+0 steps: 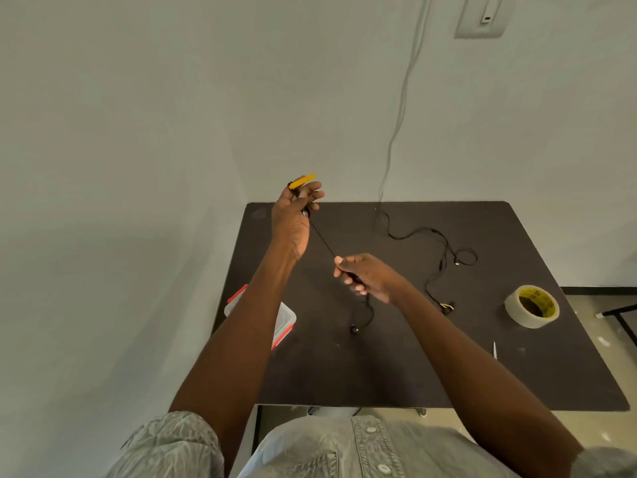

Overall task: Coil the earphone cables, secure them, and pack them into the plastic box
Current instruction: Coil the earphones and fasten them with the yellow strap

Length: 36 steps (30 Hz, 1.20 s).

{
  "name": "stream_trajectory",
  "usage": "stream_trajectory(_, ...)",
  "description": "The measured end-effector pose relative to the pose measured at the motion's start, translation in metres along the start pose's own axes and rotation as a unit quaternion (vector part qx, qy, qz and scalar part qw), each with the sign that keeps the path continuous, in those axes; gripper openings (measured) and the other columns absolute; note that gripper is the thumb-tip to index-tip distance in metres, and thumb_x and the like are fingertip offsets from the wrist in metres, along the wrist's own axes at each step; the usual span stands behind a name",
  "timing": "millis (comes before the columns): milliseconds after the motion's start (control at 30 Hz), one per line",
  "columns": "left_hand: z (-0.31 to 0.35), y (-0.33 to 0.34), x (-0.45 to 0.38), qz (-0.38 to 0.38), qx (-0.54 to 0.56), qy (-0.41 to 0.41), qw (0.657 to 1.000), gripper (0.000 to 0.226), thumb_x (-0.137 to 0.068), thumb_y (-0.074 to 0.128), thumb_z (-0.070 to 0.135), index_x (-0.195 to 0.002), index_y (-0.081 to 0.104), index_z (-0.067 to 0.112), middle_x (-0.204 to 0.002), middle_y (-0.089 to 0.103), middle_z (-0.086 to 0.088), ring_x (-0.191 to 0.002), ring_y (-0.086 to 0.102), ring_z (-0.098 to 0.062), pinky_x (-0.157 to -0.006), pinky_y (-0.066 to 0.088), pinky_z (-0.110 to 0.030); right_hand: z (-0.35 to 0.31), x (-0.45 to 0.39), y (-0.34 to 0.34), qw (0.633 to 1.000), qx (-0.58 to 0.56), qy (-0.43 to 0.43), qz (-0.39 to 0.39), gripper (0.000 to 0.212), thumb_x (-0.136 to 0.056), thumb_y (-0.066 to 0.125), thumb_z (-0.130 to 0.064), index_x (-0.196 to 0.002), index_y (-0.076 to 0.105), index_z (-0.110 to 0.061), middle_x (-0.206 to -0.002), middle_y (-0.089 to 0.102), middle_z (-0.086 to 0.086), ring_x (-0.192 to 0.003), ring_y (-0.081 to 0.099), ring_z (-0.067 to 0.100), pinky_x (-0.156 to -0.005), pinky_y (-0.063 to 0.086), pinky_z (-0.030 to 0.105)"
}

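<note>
While hands pinch it, earphone cable [322,240] taut diagonally

A dark table [396,367] is filling the frame's lower right, carrying a box [286,317] at left, a cable [437,250] centrally, tape [532,306] at right.
</note>
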<state>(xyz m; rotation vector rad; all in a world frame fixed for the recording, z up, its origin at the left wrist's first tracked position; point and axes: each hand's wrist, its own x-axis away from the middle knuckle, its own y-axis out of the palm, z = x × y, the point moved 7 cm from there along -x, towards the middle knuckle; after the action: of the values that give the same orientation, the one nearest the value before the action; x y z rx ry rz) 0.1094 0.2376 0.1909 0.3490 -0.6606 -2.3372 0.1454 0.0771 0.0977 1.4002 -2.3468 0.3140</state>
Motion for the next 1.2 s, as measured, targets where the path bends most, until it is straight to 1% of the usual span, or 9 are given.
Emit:
stream_trajectory(133, -0.021, -0.030, -0.006, 0.043, -0.191, 0.018, 0.981, 0.025, -0.099, 0.042, 0.002, -0.120, 0.056, 0.003, -0.108, 0.068, -0.009, -0.101, 0.067, -0.019, -0.091, 0.052, -0.027, -0.017, 0.018, 0.002, 1.000, 0.010, -0.005, -0.026, 0.035, -0.100, 0.052, -0.033, -0.100, 0.064, 0.000, -0.062, 0.046, 0.002, -0.045, 0.029, 0.009, -0.039, 0.023, 0.020)
stream_trajectory(233, -0.034, -0.040, -0.004, 0.037, -0.307, 0.021, 0.951, 0.026, -0.100, 0.039, 0.004, -0.118, 0.056, 0.010, -0.109, 0.067, -0.005, -0.102, 0.066, -0.015, -0.096, 0.050, -0.030, -0.034, 0.029, 0.000, 0.999, 0.018, 0.000, -0.052, 0.034, -0.101, 0.052, -0.027, -0.106, 0.065, 0.005, -0.062, 0.050, 0.003, -0.044, 0.033, 0.009, -0.037, 0.022, 0.019)
stream_trajectory(400, -0.049, -0.045, 0.001, -0.022, -0.393, -0.023, 0.919, 0.024, -0.101, 0.038, 0.010, -0.118, 0.055, 0.015, -0.102, 0.068, -0.001, -0.088, 0.067, -0.014, -0.079, 0.051, -0.026, -0.058, 0.039, -0.008, 0.997, 0.040, -0.015, -0.069, 0.026, -0.100, 0.053, -0.024, -0.093, 0.064, -0.002, -0.063, 0.050, 0.002, -0.044, 0.031, 0.007, -0.040, 0.015, 0.020)
stream_trajectory(467, -0.054, -0.044, 0.005, -0.049, -0.410, -0.044, 0.910, 0.025, -0.101, 0.040, 0.011, -0.121, 0.055, 0.011, -0.099, 0.068, -0.003, -0.077, 0.065, -0.010, -0.069, 0.048, -0.017, -0.072, 0.040, -0.014, 0.995, 0.067, -0.046, -0.059, 0.020, -0.098, 0.056, -0.020, -0.095, 0.064, -0.002, -0.066, 0.052, 0.000, -0.047, 0.033, 0.006, -0.042, 0.018, 0.019)
stream_trajectory(533, -0.060, -0.042, 0.009, -0.074, -0.431, -0.067, 0.897, 0.022, -0.101, 0.044, 0.015, -0.118, 0.058, 0.011, -0.092, 0.070, -0.001, -0.065, 0.062, -0.005, -0.061, 0.042, -0.017, -0.087, 0.040, -0.021, 0.992, 0.082, -0.081, -0.044, 0.018, -0.098, 0.055, -0.016, -0.102, 0.064, -0.001, -0.069, 0.053, -0.001, -0.049, 0.038, 0.005, -0.045, 0.023, 0.019)
stream_trajectory(700, -0.067, -0.024, 0.023, -0.138, -0.342, -0.139, 0.919, 0.025, -0.102, 0.035, 0.007, -0.113, 0.057, 0.006, -0.069, 0.059, -0.006, -0.045, 0.048, -0.009, -0.049, 0.031, -0.023, -0.114, 0.028, -0.048, 0.985, 0.085, -0.133, 0.066, 0.019, -0.101, 0.049, -0.011, -0.101, 0.066, -0.003, -0.070, 0.053, 0.000, -0.050, 0.042, 0.007, -0.044, 0.028, 0.018)
stream_trajectory(900, -0.059, 0.001, 0.046, -0.221, -0.275, -0.222, 0.909, 0.036, -0.103, 0.036, 0.022, -0.108, 0.064, 0.000, -0.063, 0.044, -0.002, -0.054, 0.034, -0.013, -0.051, 0.029, -0.025, -0.116, 0.008, -0.074, 0.966, 0.121, -0.146, 0.176, 0.021, -0.100, 0.048, -0.013, -0.100, 0.067, -0.005, -0.069, 0.054, 0.000, -0.045, 0.043, 0.001, -0.043, 0.032, 0.014)
stream_trajectory(1067, -0.040, 0.025, 0.054, -0.260, -0.091, -0.240, 0.931, 0.023, -0.098, 0.039, 0.018, -0.105, 0.054, 0.002, -0.064, 0.041, -0.002, -0.050, 0.035, -0.014, -0.053, 0.030, -0.028, -0.083, -0.003, -0.062, 0.969, 0.096, -0.124, 0.190, 0.014, -0.099, 0.053, -0.017, -0.094, 0.063, -0.008, -0.067, 0.054, 0.003, -0.041, 0.042, 0.000, -0.040, 0.032, 0.012)
stream_trajectory(1200, -0.023, 0.036, 0.043, -0.210, 0.081, -0.182, 0.957, 0.013, -0.094, 0.043, 0.009, -0.097, 0.054, 0.004, -0.069, 0.051, -0.005, -0.056, 0.047, -0.015, -0.055, 0.038, -0.027, -0.049, -0.006, -0.031, 0.980, 0.094, -0.103, 0.143, 0.032, -0.100, 0.052, -0.034, -0.077, 0.064, -0.015, -0.059, 0.044, -0.001, -0.044, 0.033, 0.008, -0.040, 0.023, 0.019)
